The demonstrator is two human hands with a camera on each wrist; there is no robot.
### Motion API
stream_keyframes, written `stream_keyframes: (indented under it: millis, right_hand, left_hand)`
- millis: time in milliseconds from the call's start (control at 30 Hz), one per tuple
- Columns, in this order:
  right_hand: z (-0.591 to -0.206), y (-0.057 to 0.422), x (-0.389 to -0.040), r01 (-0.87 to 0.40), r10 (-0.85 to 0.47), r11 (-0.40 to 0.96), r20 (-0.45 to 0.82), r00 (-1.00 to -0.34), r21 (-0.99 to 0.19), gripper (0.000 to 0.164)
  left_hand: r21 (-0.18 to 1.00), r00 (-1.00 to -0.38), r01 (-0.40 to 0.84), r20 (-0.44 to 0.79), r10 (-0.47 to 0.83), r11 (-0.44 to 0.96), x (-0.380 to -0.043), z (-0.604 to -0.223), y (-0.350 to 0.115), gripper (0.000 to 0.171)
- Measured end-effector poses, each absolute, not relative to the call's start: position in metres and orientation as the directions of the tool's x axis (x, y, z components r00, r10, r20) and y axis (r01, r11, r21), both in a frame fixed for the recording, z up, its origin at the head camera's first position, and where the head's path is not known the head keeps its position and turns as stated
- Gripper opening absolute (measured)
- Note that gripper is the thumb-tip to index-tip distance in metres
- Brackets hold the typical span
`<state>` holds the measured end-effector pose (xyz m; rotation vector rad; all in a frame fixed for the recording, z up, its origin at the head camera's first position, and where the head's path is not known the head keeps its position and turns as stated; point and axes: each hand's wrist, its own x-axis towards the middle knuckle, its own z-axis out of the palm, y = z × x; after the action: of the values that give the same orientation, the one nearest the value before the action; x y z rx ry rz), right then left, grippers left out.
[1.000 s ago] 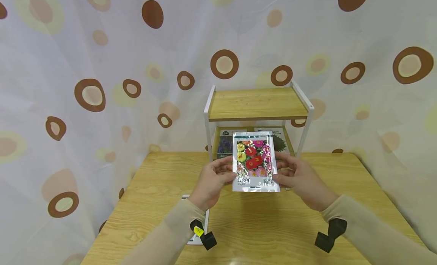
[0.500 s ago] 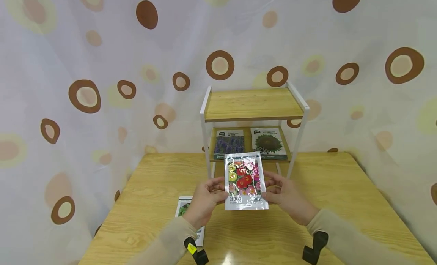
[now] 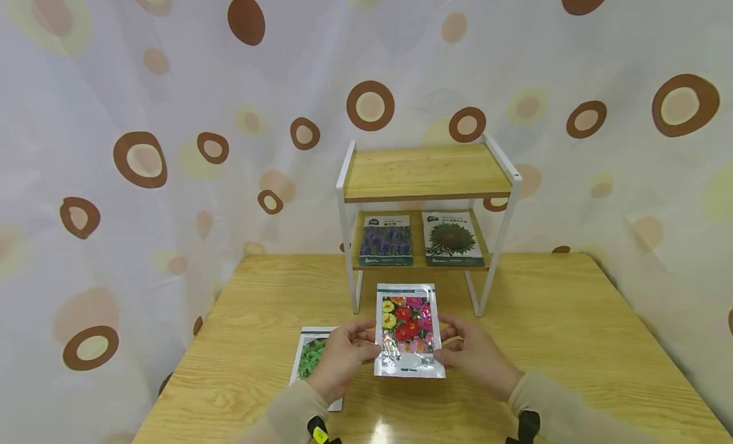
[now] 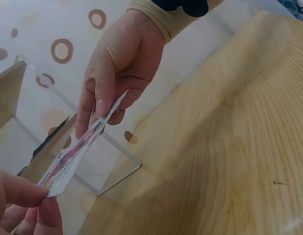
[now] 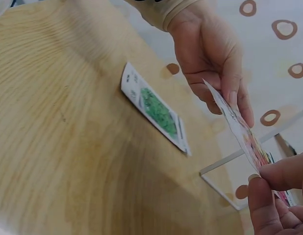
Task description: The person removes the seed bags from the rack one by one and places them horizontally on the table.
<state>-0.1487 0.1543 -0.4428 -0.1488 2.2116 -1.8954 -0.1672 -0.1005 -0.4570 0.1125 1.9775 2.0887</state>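
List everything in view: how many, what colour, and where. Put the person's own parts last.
table: 1, light wood, low in the head view
backdrop: 1, whitish with brown, peach and yellow spots, behind the table
shelf rack: 1, wood boards and white frame, toward the table's back
purple-flower packet: 1, purple and white, lower shelf, left
sunflower packet: 1, white and green, lower shelf, right
leafy packet: 1, green and white, on the table's left
mixed-flower packet: 1, silvery white with red, yellow and pink, held above the table
wrist mounts: 2, black, one per wrist
sleeves: 2, beige, on the forearms
left grip: 1, bare, pinching the mixed-flower packet's left edge
right grip: 1, bare, pinching its right edge
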Motion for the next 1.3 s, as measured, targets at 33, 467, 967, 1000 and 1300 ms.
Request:
stream_keyframes:
  millis: [33, 467, 967, 1000, 1300]
  right_hand:
    - [-0.446, 0.154, -0.148, 0.079, -0.222, 0.167, -0.115, -0.968, -0.983, 0.071]
    - [-0.474, 0.142, -0.144, 0.121, -0.240, 0.233, -0.178, -0.954, -0.965, 0.072]
    - [-0.501, 0.131, -0.144, 0.167, -0.245, 0.222, -0.221, -0.944, -0.961, 0.073]
    - [-0.503, 0.131, -0.144, 0.164, -0.243, 0.232, -0.220, -0.945, -0.959, 0.072]
    - [-0.510, 0.126, -0.147, 0.126, -0.242, 0.335, -0.215, -0.946, -0.934, 0.070]
  left_hand:
    - [0.989, -0.961, -0.146, -0.134, 0.240, -0.031, -0.167, -0.460, -0.101, 0.049]
    - [0.981, -0.963, -0.158, -0.179, 0.203, 0.115, -0.161, -0.484, -0.111, 0.047]
    - [0.942, -0.979, -0.079, -0.135, 0.153, 0.325, -0.156, -0.503, -0.116, 0.043]
    - [0.939, -0.979, -0.077, -0.135, 0.154, 0.334, -0.156, -0.503, -0.116, 0.042]
    - [0.912, -0.979, -0.063, -0.134, 0.151, 0.404, -0.156, -0.507, -0.118, 0.038]
